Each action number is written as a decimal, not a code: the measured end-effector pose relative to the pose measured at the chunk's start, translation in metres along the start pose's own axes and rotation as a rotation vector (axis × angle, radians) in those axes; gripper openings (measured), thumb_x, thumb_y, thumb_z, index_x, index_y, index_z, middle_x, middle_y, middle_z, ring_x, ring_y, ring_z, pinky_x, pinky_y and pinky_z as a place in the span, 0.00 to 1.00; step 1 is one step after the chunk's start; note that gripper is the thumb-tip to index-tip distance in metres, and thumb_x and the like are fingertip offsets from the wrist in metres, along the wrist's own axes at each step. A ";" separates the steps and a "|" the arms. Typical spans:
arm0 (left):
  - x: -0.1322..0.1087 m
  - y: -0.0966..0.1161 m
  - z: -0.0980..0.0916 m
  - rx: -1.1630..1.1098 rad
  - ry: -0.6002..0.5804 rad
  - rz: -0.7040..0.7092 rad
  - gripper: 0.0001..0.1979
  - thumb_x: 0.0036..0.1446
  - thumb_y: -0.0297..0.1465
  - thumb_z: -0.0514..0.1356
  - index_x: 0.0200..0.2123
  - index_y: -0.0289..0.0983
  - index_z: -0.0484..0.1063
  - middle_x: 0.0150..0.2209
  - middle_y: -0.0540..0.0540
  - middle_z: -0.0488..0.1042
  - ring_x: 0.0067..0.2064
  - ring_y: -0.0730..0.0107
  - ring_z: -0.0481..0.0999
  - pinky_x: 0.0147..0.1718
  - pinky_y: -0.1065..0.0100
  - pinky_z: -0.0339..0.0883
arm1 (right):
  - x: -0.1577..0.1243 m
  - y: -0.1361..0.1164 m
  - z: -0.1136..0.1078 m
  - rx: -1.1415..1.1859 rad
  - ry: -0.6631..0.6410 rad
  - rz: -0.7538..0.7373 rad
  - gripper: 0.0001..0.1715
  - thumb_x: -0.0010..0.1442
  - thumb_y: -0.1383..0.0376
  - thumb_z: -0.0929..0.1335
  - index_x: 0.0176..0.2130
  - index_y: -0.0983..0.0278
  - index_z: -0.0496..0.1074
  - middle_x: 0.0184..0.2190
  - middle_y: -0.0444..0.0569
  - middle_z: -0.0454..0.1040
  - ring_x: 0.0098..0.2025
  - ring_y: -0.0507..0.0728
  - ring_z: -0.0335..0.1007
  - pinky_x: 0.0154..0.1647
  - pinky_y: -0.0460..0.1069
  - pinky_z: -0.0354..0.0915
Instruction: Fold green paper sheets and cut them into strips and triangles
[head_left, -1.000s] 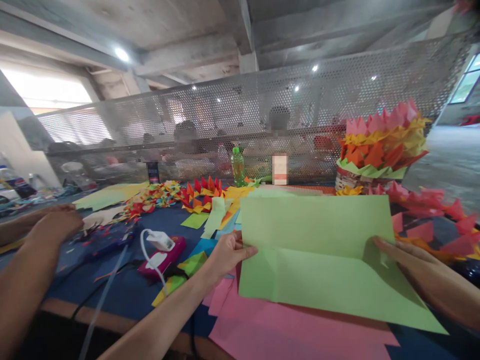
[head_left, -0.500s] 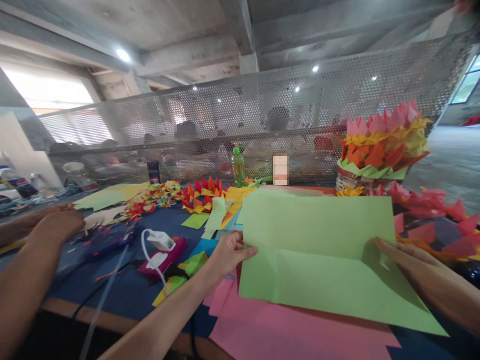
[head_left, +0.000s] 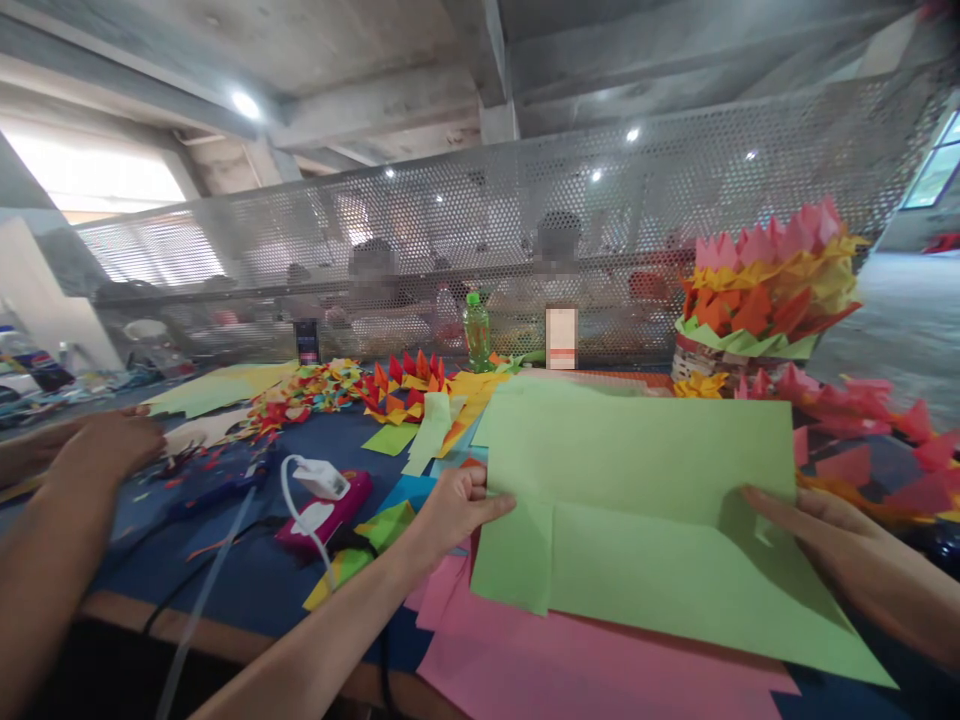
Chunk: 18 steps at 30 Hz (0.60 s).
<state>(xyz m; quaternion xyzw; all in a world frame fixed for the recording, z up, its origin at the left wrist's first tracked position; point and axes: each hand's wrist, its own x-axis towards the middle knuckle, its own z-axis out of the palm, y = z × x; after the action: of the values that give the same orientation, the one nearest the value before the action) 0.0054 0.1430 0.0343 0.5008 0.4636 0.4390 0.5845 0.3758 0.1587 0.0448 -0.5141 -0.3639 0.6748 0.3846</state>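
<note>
A large sheet of light green paper is stretched between my two hands, creased across its middle. My left hand pinches its left edge with the thumb on top. At the right edge, my right hand grips the sheet, thumb in front and the other fingers hidden behind it. A vertical split or fold line shows in the lower left part of the sheet; which of the two I cannot tell. Beneath it lie pink paper sheets on the blue table.
Left of my forearm are a magenta power strip with a white charger and a glue gun. Another person's hand works at far left. A tiered folded-paper piece stands at right; a green bottle stands behind.
The lower left part of the green sheet has separated or folded along a vertical line, its bottom edge now stepping lower than the rest. My hands have barely moved.
</note>
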 end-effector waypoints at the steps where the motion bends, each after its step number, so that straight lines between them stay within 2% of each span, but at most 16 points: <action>1: 0.000 0.000 0.000 0.009 0.007 0.004 0.23 0.44 0.36 0.71 0.43 0.31 0.75 0.37 0.40 0.81 0.37 0.57 0.81 0.41 0.59 0.73 | 0.002 0.002 -0.002 -0.004 -0.042 -0.013 0.13 0.53 0.57 0.73 0.39 0.57 0.78 0.34 0.48 0.82 0.31 0.64 0.79 0.29 0.53 0.74; 4: 0.001 -0.001 0.000 0.046 0.031 -0.007 0.23 0.43 0.37 0.71 0.42 0.31 0.74 0.36 0.40 0.81 0.36 0.57 0.81 0.39 0.59 0.73 | 0.005 0.005 -0.005 -0.042 -0.116 -0.041 0.10 0.57 0.57 0.71 0.39 0.57 0.78 0.33 0.46 0.82 0.32 0.62 0.79 0.32 0.51 0.73; 7: 0.000 0.001 0.000 0.067 0.036 -0.045 0.24 0.42 0.38 0.72 0.41 0.31 0.75 0.35 0.40 0.82 0.36 0.56 0.81 0.38 0.59 0.73 | 0.006 0.005 -0.006 -0.084 -0.123 -0.076 0.11 0.58 0.58 0.71 0.40 0.58 0.77 0.33 0.46 0.82 0.32 0.60 0.79 0.33 0.50 0.73; 12: 0.000 0.002 -0.001 0.061 0.046 -0.098 0.24 0.41 0.38 0.72 0.41 0.32 0.75 0.35 0.41 0.82 0.37 0.56 0.81 0.39 0.60 0.73 | 0.007 0.005 -0.007 -0.177 -0.116 -0.178 0.18 0.56 0.56 0.72 0.44 0.63 0.75 0.35 0.51 0.81 0.31 0.60 0.78 0.31 0.50 0.73; 18: 0.001 0.001 -0.002 0.025 -0.026 -0.128 0.24 0.41 0.37 0.72 0.42 0.33 0.74 0.37 0.41 0.82 0.37 0.56 0.81 0.41 0.59 0.73 | 0.020 0.011 -0.015 -0.312 -0.141 -0.316 0.27 0.59 0.53 0.69 0.53 0.64 0.67 0.41 0.53 0.80 0.36 0.62 0.78 0.38 0.56 0.73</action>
<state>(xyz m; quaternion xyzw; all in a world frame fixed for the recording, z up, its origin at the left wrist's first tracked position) 0.0038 0.1443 0.0348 0.4830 0.4927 0.3882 0.6109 0.3850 0.1732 0.0237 -0.4557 -0.5657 0.5759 0.3751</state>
